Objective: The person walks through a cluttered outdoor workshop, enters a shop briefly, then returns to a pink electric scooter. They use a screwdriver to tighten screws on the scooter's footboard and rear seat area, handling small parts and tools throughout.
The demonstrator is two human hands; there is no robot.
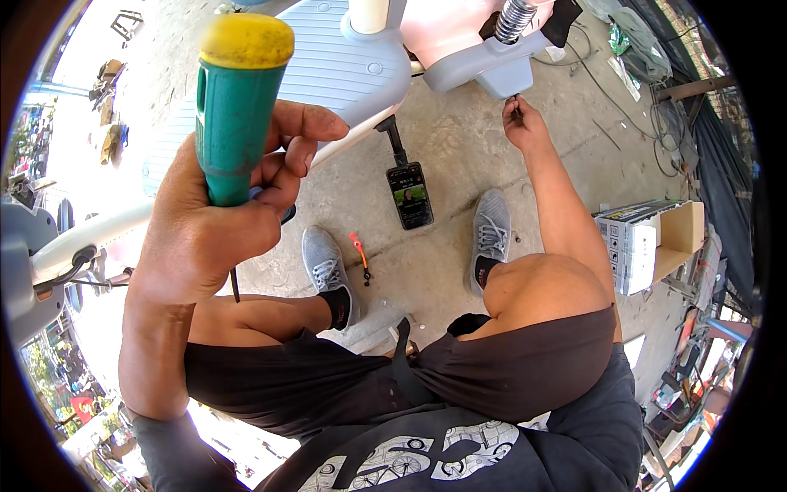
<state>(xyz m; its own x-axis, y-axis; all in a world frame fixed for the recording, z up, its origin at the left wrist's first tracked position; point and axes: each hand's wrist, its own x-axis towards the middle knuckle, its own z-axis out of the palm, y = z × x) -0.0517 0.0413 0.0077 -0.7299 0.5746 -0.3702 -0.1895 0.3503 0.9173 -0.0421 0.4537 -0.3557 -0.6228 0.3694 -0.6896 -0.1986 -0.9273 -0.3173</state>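
A bare concrete floor [459, 139] carried everything. A black phone [410, 195] lay flat on it; just left of the phone lay an orange-handled tool [359, 250], and well right of the phone sat an open cardboard box [656, 242].

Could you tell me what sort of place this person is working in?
Probably an outdoor repair yard: a bare concrete floor, loose cables and scrap by the edge, and a screwdriver in the left hand.

The left hand [217, 217] was raised close to the head, fingers wrapped in a tight fist. The right arm stretched forward, its hand [522, 123] pinched shut at the fingertips.
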